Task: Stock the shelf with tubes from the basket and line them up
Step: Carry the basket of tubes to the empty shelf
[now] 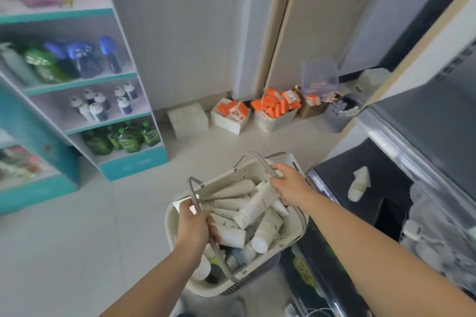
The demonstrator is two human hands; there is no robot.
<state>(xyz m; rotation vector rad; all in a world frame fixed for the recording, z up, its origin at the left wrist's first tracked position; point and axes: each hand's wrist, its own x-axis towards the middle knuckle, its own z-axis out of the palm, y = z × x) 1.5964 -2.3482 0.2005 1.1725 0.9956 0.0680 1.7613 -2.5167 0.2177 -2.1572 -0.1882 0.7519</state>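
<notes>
A cream plastic basket [296,237] hangs in front of me, filled with several white and pale green tubes [253,207]. My left hand [193,226] grips the near grey handle [192,193]. My right hand [289,188] holds the far grey handle [260,162] at the basket's right rim. To the right is a dark shelf [334,175] with one white tube [359,184] lying on it. More pale tubes lie blurred at the far right [438,234].
A teal and white shelf unit [123,77] with bottles stands at the left. On the floor by the back wall sit a white box [188,119] and boxes of orange packets [275,108]. Pale tiled floor lies between.
</notes>
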